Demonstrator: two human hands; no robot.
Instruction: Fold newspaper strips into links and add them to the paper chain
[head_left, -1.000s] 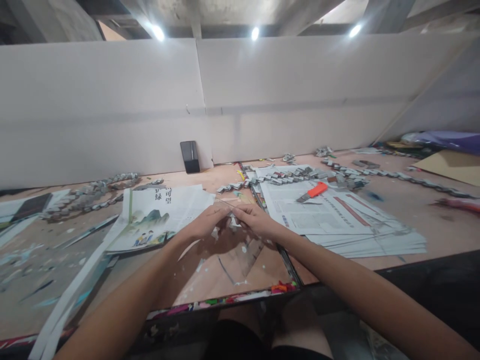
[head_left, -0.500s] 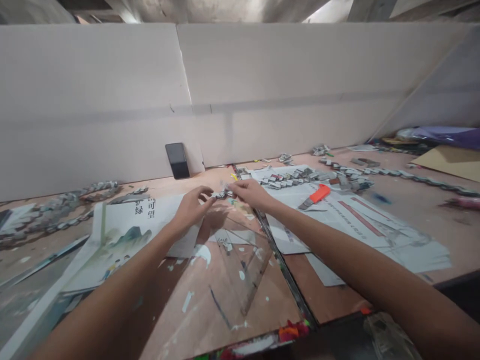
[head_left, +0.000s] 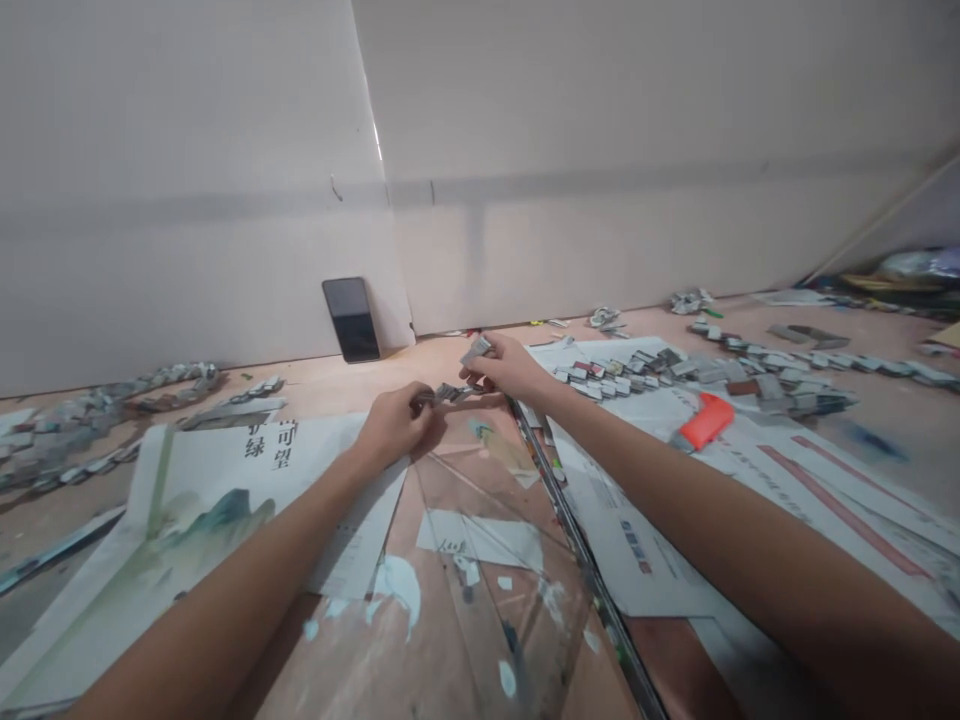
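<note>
A short folded-paper chain (head_left: 451,393) stretches between my hands above the table. My left hand (head_left: 394,422) is closed, with thumb and fingers pinching the chain's left end. My right hand (head_left: 514,368) is closed around a small folded paper piece (head_left: 477,349) that sticks up from its fingertips. The fingers of that hand also meet the right end of the chain; whether piece and chain are joined cannot be made out. Printed paper sheets (head_left: 330,450) lie under and beside my left forearm.
A phone (head_left: 352,320) leans against the white board (head_left: 600,100). Longer folded-paper chains lie at left (head_left: 112,410) and right (head_left: 630,370). An orange-handled cutter (head_left: 705,420) rests on printed sheets (head_left: 660,560) beside my right forearm. Paper scraps (head_left: 480,538) litter the middle.
My right hand has turned, and a paper piece now stands up at its fingertips. My left hand has curled in more. The view has shifted downward and closer.
</note>
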